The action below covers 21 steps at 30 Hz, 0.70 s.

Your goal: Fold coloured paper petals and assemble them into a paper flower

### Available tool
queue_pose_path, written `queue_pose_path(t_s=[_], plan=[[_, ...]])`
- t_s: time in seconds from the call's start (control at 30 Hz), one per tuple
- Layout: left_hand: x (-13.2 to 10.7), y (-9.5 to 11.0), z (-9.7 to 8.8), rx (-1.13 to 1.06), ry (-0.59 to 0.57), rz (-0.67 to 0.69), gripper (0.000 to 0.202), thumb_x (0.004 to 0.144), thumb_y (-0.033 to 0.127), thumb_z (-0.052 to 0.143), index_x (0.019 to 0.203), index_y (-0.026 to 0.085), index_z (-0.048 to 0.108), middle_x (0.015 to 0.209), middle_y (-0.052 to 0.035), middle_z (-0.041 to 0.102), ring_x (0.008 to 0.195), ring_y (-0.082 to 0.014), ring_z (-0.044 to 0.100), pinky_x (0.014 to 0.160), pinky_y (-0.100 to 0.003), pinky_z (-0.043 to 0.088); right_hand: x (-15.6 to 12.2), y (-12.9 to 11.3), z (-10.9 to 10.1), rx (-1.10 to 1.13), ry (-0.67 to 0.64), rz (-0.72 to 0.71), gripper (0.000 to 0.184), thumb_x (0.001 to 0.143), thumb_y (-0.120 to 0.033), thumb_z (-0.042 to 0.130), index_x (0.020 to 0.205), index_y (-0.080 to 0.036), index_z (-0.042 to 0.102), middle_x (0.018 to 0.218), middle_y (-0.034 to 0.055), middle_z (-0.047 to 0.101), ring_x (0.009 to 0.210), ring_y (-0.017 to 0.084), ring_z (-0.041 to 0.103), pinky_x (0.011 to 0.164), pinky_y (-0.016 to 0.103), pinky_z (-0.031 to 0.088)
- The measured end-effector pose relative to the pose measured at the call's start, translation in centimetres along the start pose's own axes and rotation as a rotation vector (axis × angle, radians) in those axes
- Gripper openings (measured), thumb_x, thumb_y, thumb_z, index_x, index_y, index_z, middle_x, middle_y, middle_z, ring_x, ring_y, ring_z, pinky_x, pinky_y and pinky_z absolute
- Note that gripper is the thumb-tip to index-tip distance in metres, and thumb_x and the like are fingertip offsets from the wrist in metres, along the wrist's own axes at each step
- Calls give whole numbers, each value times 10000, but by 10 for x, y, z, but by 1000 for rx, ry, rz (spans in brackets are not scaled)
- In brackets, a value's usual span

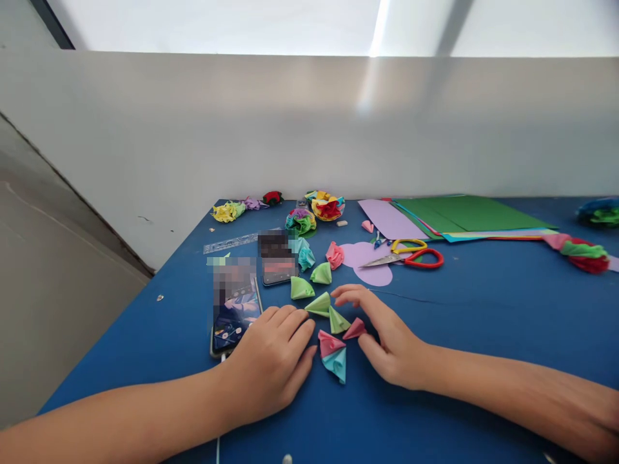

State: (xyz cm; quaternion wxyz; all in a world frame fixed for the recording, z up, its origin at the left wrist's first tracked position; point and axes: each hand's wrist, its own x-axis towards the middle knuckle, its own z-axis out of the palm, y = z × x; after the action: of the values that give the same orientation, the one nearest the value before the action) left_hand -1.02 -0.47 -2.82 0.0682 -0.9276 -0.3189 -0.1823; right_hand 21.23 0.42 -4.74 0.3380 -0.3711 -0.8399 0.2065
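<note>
My left hand (275, 362) lies on the table, palm down, fingers loosely stretched, over the lower right corner of a phone (236, 325). Nothing shows in its grasp. Across from it, my right hand (389, 341) is open, thumb and fingers apart around the right side of several small folded paper cones. A pink cone (355, 328) sits by its thumb; whether they touch I cannot tell. Green cones (338, 320) lie between the hands and behind them. Closer to me, a pink folded piece (331, 343) and a light blue one (335, 365) rest against each other.
Scissors (422, 258) lie on a purple paper cutout (370, 270). Coloured sheets (474, 212) are stacked at the back right. Crumpled paper flowers (327, 207) stand near the wall. A second phone (279, 270) and a clear ruler (231, 243) are at the left. A cable (218, 444) runs toward me.
</note>
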Motion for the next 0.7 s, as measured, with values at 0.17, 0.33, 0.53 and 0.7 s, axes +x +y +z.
queue_pose_path(t_s=[0.17,0.33,0.53,0.7], plan=[[0,0,1,25,24,28,208,868,159,392,918,133,592,799,-69,588,737,-166,534,661,-311,460,6,-2,2,-61,-29,72,411,708,-57,455,1092,-202,435,1064,83,538,779,157,550,768,345,473],[6,-6,5,176,55,10,213,872,177,392,974,128,572,831,-80,573,766,-182,523,679,-318,449,12,-1,4,-184,-37,29,197,818,-194,496,1010,-201,540,973,71,588,879,191,537,798,364,430],[21,-7,13,322,-28,-21,212,880,197,368,797,142,556,772,-79,544,735,-218,516,586,-329,407,12,1,6,-181,-4,-40,168,862,-189,457,992,-219,559,929,44,617,860,165,545,788,341,388],[27,-8,7,314,-28,34,208,861,116,354,798,140,551,812,-76,549,775,-213,512,589,-311,399,11,-3,2,-167,-49,-93,202,881,-210,428,1043,-205,549,920,52,611,837,162,534,779,348,368]])
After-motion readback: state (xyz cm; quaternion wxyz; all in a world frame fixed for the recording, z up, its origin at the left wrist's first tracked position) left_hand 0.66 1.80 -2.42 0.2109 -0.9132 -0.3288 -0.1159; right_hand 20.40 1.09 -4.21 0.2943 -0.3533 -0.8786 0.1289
